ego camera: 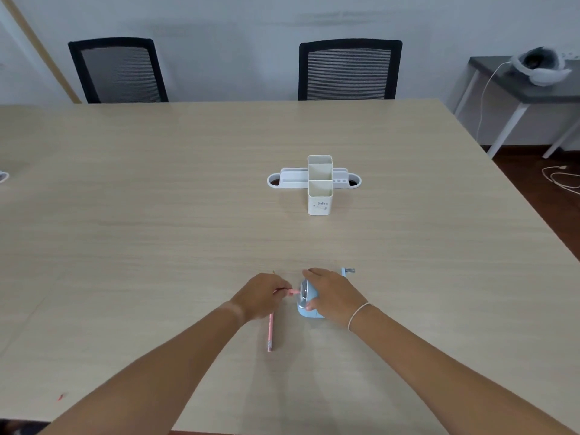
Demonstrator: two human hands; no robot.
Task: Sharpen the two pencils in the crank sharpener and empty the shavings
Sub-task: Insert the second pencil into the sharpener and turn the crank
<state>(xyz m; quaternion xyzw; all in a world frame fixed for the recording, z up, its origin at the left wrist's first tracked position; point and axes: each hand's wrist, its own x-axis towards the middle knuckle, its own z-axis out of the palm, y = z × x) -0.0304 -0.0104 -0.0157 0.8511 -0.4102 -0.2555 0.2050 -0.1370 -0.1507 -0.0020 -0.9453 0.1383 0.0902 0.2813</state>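
Observation:
A light blue crank sharpener (303, 311) stands near the front of the wooden table (188, 215), its crank handle (348, 271) sticking out at the far right. My right hand (334, 296) lies over the sharpener's body and grips it. My left hand (262, 296) pinches a pink pencil (293, 291) whose end points into the sharpener's face. A second pink pencil (270, 332) lies flat on the table under my left hand, its eraser end toward me and its tip poking out beyond my knuckles.
A white desk organiser (320, 183) with two upright cups stands at mid-table. Two black mesh chairs (350, 70) sit at the far edge. A grey side table (527, 89) with a white headset is at the right. A small red scrap (61, 396) lies at front left.

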